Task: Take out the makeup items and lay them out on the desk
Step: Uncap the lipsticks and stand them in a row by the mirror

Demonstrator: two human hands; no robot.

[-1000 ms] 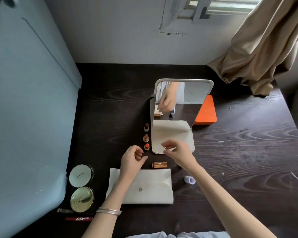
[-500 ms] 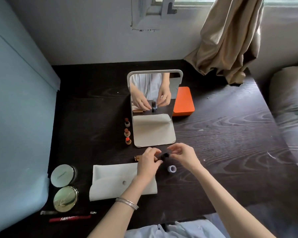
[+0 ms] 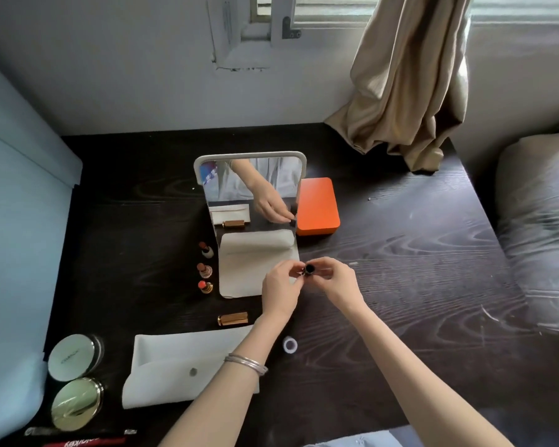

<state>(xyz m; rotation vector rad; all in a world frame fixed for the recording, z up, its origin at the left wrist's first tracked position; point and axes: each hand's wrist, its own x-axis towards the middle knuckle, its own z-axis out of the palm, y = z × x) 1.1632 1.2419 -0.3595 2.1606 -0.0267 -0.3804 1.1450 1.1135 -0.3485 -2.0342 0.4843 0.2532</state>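
While both hands pinched a small dark tube [image 3: 309,269] over the dark wood-grain desk [image 3: 417,269], left hand [image 3: 279,290] and right hand [image 3: 334,280] fingers curled, I noted mirror [image 3: 250,195], beige curtain [image 3: 407,82], white pouch [image 3: 175,366].

A single head-worn, wide-angle view looks forward and steeply down at the dark worktop [image 3: 400,285] from close above — forearms enter from the bottom edge. It faces the far wall and window [image 3: 320,14], with a standing mirror [image 3: 249,188] at mid-frame — lines bend toward the edges.
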